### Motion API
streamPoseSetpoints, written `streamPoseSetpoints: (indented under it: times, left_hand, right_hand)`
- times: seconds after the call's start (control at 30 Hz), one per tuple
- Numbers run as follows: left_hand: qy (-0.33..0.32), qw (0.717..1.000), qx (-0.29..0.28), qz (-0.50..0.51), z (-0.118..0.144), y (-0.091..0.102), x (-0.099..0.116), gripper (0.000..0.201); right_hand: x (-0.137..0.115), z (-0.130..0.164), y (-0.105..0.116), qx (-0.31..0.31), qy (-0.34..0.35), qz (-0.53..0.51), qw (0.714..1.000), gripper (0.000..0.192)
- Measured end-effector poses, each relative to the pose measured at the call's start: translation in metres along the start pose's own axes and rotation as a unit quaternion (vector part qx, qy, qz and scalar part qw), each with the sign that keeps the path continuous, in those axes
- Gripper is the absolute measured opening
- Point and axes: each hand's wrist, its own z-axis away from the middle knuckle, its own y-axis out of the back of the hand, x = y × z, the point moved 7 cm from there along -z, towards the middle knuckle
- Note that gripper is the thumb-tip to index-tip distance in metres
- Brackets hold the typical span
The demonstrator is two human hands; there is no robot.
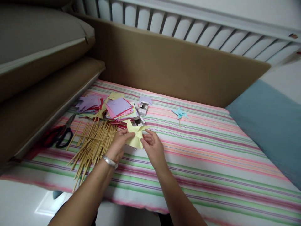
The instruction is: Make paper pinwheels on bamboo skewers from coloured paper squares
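A yellow paper cut like a pinwheel (136, 138) is held between both hands above the striped cloth. My left hand (121, 142) pinches its left side, thumb on top near the middle. At its right edge, my right hand (151, 143) grips the paper between thumb and fingers. One corner of the yellow paper stands up and another points right. Just left of my left hand lies a loose heap of thin wooden sticks (97, 138). Behind the hands sit small open white boxes (143, 108) and a stack of coloured paper squares (119, 107).
A finished blue pinwheel (180, 113) on a stick lies to the right on the striped cloth (211, 150). Black-handled scissors (64, 133) rest at the left, beside purple paper cutouts (88, 103). Brown cushions (47, 75) border the left, and a brown panel (164, 59) the back.
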Motion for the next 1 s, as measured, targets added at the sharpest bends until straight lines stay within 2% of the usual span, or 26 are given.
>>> streamPoseSetpoints:
  times: [0.07,0.13,0.2,0.3,0.43,0.53,0.67,0.83,0.9,1.0]
  left_hand:
    - [0.002,1.000,0.019,0.016,-0.001,0.006,0.006,0.027]
    - [-0.001,0.999,0.030,0.026,-0.001,0.011,0.010,0.025]
    - [-0.004,0.999,0.030,0.031,-0.002,0.014,0.012,0.022]
    - [-0.004,0.999,0.022,0.034,-0.001,0.014,0.012,0.020]
    - [0.001,0.999,0.026,0.027,0.001,0.013,0.013,0.020]
    - [0.002,0.999,0.012,0.032,0.003,0.010,0.014,0.023]
    - [0.011,0.999,-0.004,0.037,0.003,0.005,0.013,0.025]
    - [0.006,1.000,-0.011,0.008,0.002,0.003,0.011,0.029]
    - [0.003,1.000,-0.006,-0.014,0.001,0.004,0.009,0.028]
    - [-0.009,0.999,-0.016,-0.037,0.001,0.000,0.005,0.025]
  right_hand:
    - [-0.018,0.007,0.003,0.031,0.110,0.106,0.988,0.035]
    - [-0.032,0.015,-0.001,0.024,0.201,0.175,0.963,0.028]
    - [-0.037,0.019,-0.007,-0.003,0.238,0.206,0.949,0.025]
    - [-0.029,0.017,-0.013,-0.040,0.208,0.186,0.959,0.023]
    - [-0.018,0.011,-0.011,-0.043,0.166,0.132,0.976,0.022]
    - [-0.022,0.012,-0.010,-0.045,0.190,0.134,0.972,0.023]
    - [-0.031,0.014,-0.008,-0.045,0.249,0.182,0.950,0.027]
    - [-0.036,0.013,-0.006,-0.056,0.279,0.194,0.939,0.017]
    - [-0.034,0.011,-0.006,-0.058,0.259,0.177,0.948,0.014]
    - [-0.023,0.005,-0.004,-0.052,0.172,0.122,0.976,0.009]
